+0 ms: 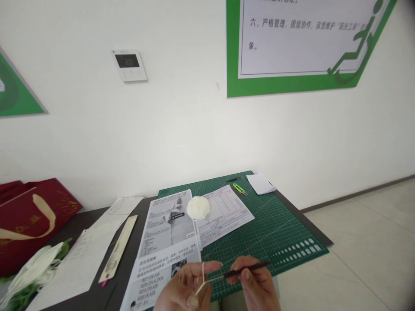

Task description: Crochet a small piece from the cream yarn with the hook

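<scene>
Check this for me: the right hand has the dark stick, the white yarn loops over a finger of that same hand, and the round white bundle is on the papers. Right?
Not quite: the head view shows the white yarn looping over a finger of the left hand. The right hand does hold the dark stick, and the round white bundle is on the papers.
</scene>
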Demonstrator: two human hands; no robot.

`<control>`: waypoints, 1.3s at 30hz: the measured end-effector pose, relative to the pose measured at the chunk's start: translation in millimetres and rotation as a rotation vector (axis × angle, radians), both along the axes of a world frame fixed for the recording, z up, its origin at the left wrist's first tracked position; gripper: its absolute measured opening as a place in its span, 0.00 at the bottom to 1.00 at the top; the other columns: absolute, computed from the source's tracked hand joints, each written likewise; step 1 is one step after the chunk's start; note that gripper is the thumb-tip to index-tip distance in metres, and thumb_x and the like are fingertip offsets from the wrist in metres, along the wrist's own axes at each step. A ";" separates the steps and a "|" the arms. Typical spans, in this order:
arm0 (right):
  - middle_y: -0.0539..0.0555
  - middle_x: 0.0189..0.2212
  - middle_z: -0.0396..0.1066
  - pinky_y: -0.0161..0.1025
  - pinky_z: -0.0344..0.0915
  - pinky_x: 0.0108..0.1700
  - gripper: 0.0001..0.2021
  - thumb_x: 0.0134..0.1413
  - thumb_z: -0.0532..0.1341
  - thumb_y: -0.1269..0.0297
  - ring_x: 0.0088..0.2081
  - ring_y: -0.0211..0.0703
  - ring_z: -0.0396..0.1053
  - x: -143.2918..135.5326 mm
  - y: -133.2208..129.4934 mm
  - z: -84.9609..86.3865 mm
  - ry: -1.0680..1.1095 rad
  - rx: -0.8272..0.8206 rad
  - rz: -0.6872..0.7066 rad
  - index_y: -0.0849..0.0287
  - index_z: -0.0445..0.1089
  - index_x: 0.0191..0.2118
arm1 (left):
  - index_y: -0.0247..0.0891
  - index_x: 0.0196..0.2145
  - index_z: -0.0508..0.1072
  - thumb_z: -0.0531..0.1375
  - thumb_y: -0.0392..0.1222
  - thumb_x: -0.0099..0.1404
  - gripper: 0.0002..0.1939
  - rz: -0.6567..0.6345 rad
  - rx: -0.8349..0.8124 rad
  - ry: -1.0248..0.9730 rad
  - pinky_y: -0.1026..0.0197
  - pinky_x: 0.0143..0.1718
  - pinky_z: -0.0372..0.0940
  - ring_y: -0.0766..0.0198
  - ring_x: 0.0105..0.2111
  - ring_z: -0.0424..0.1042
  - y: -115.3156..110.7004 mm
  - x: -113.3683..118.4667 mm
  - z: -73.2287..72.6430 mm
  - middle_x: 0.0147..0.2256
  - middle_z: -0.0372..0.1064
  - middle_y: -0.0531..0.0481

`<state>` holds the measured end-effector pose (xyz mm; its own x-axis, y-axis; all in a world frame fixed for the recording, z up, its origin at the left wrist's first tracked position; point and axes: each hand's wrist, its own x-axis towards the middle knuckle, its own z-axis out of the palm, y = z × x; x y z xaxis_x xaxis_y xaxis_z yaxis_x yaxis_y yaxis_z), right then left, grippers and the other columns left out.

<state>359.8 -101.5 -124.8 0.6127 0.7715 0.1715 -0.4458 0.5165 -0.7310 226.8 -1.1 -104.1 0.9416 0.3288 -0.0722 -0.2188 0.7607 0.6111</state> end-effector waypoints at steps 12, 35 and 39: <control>0.56 0.19 0.75 0.31 0.67 0.21 0.13 0.41 0.69 0.59 0.18 0.35 0.69 -12.1 12.5 -6.9 0.388 -0.132 0.211 0.65 0.75 0.30 | 0.42 0.44 0.74 0.69 0.30 0.39 0.31 0.302 0.344 0.437 0.64 0.24 0.60 0.68 0.19 0.65 -8.6 9.6 -0.7 0.18 0.67 0.56; 0.54 0.19 0.75 0.30 0.65 0.23 0.12 0.41 0.69 0.61 0.19 0.34 0.68 -13.4 14.7 -12.2 0.368 -0.135 0.156 0.65 0.75 0.30 | 0.43 0.48 0.71 0.66 0.24 0.40 0.36 0.274 0.273 0.409 0.62 0.23 0.63 0.68 0.18 0.62 -15.7 12.7 8.0 0.16 0.64 0.57; 0.55 0.20 0.76 0.29 0.65 0.23 0.11 0.43 0.68 0.61 0.20 0.34 0.69 -13.1 15.3 -12.4 0.327 -0.118 0.153 0.65 0.75 0.30 | 0.44 0.51 0.67 0.67 0.26 0.39 0.39 0.286 0.285 0.442 0.63 0.25 0.62 0.68 0.18 0.63 -11.6 10.2 3.7 0.16 0.64 0.58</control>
